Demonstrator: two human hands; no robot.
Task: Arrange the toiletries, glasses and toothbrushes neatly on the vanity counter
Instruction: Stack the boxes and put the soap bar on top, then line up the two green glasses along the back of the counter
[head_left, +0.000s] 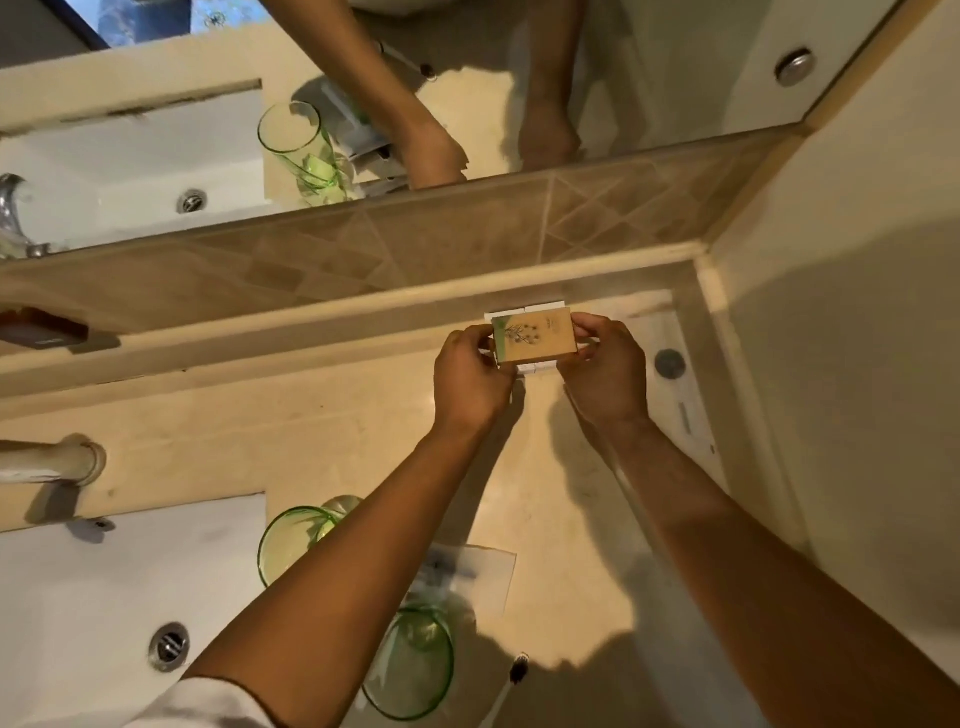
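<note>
Hands at the back ledge of the worktop (571, 519): left hand (470, 376) and right hand (605, 369) pinch opposite ends of a small brown box (535, 335), fingers (480, 335) closed on it, above white packets (524, 310) against the ledge.

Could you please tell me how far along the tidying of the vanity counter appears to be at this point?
Early to midway. Done: white flat packets lie squared against the back ledge. In hand: the left hand and right hand hold a small tan cardboard box above them. Left: two green-tinted drinking glasses by the white sink, a clear plastic sachet and a dark-bristled toothbrush lie loose.
</note>
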